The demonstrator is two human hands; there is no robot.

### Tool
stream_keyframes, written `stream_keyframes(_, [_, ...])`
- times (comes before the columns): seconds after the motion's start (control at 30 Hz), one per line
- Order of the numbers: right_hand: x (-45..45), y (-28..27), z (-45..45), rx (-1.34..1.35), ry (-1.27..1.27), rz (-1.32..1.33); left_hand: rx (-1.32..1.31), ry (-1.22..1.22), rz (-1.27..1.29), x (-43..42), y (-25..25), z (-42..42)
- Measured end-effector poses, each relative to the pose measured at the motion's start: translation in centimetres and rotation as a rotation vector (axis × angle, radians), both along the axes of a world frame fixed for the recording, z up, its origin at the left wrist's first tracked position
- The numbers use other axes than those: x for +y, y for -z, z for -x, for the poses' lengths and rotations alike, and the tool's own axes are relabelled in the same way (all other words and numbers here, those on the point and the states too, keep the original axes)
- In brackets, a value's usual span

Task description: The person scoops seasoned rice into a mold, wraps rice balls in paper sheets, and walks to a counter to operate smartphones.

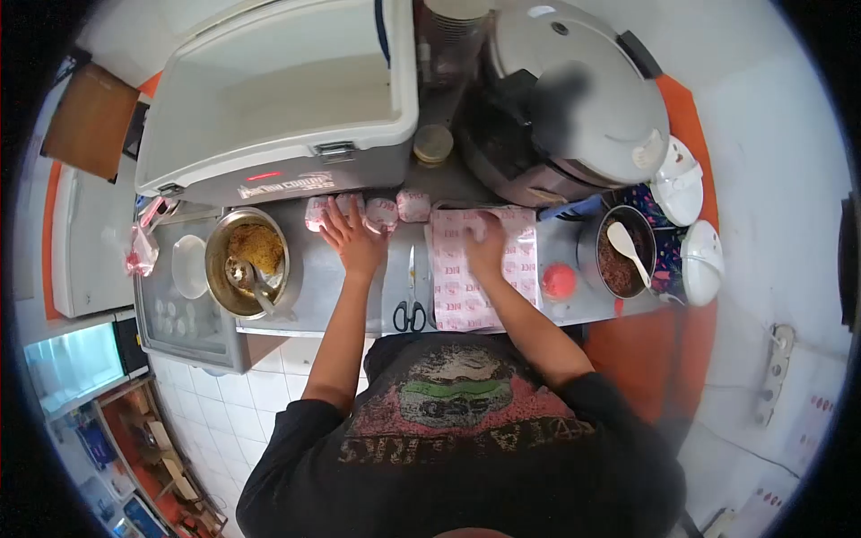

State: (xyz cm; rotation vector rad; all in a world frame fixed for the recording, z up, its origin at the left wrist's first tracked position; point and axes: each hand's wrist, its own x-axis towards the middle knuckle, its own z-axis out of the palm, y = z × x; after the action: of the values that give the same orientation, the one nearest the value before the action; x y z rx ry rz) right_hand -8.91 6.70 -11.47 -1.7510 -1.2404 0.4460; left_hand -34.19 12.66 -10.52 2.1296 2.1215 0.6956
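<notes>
My left hand (352, 242) has its fingers spread over a row of small wrapped packets (413, 206) in pink-and-white printed paper, touching the ones at the row's left. My right hand (486, 247) is over the upper part of a stack of printed wrapping paper (466, 291); its fingers are smeared by motion. Black-handled scissors (411, 309) lie between my two arms. Left of my left hand, a steel bowl (218, 291) holds a yellowish crumbly food and a spoon. To the right of the paper sits a round pink object (559, 281).
An open cooler box (296, 166) stands behind the packets. A large rice cooker (592, 108) is at the back right, with a small lidded jar (433, 145) beside it. A pot (605, 285) of dark food with a white rice paddle (628, 247) stands at the right.
</notes>
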Motion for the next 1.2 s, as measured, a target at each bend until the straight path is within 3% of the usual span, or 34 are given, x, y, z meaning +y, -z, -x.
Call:
stream_keyframes(0.13, [-8.4,-3.0,-9.2,-0.44,0.4,0.129,-0.023,-0.026,0.003,0.2,1.2,-0.9])
stream_keyframes(0.23, [-13.2,-6.3,-17.1,-0.502,0.697,0.151,0.039,-0.097,-0.179,-1.0,0.8,-4.4])
stream_keyframes(0.3, [-14.5,-8.0,-22.0,-0.457,0.743,0.111,-0.015,-0.048,-0.071,-2.9,-4.6,-8.3])
stream_keyframes(0.37, [-14.1,-9.9,-26.9,-0.474,0.754,0.131,-0.066,0.01,-0.065,-4.0,-5.0,-12.9])
stream_keyframes(0.43, [-13.3,-12.2,-30.9,-0.579,0.701,0.429,-0.334,0.486,-0.046,-5.6,-3.3,-16.8])
stream_keyframes(0.47, [-13.5,-12.5,-32.2,-0.599,0.638,0.648,-0.392,0.679,0.087,-7.0,-4.7,-19.5])
stream_keyframes(0.5, [-13.8,-12.0,-33.3,-0.59,0.64,0.664,-0.454,0.865,0.216,-8.3,-6.2,-23.1])
stream_keyframes(0.53, [-13.5,-11.7,-34.6,-0.646,0.49,0.81,-0.448,1.029,0.268,-9.7,-6.0,-26.4])
stream_keyframes(0.57, [-13.6,-11.4,-35.7,-0.697,0.334,0.952,-0.407,1.205,0.321,-10.8,-8.9,-29.6])
stream_keyframes(0.6, [-13.7,-11.1,-37.0,-0.694,0.337,0.951,-0.404,1.208,0.32,-12.2,-8.5,-31.9])
stream_keyframes(0.67, [-13.8,-10.2,-39.1,-0.347,0.239,0.806,0.054,1.219,0.334,-14.6,-5.5,-35.0])
stream_keyframes(0.73, [-14.0,-10.0,-41.9,-0.404,0.134,0.701,0.045,1.201,0.386,-14.2,-2.4,-36.7])
stream_keyframes(0.8, [-13.8,-10.9,-44.0,-0.359,0.071,0.837,0.042,1.181,0.435,-13.0,-1.0,-36.7])
stream_keyframes(0.87, [-12.8,-11.7,-44.5,-0.424,0.078,0.926,-0.499,1.018,0.552,-11.3,-1.2,-35.3])
stream_keyframes(0.9, [-12.2,-11.3,-44.9,-0.449,0.035,0.964,-0.878,0.783,0.793,-11.1,1.6,-34.5])
stream_keyframes(0.97, [-10.9,-8.7,-45.6,-0.451,-0.031,0.993,-1.362,0.59,1.157,-9.1,-3.7,-34.9])
stream_keyframes(1.0, [-10.0,-11.1,-44.1,-0.393,-0.038,1.037,-1.626,0.528,1.257,-8.6,-4.2,-35.1])
stream_keyframes(1.07, [-8.7,-11.9,-43.1,-0.354,-0.084,1.037,-1.651,0.486,1.325,-7.7,-3.7,-36.4])
stream_keyframes(1.2, [-7.9,-8.0,-42.9,-0.258,-0.217,0.961,-1.633,0.478,1.427,-6.9,-4.7,-37.5])
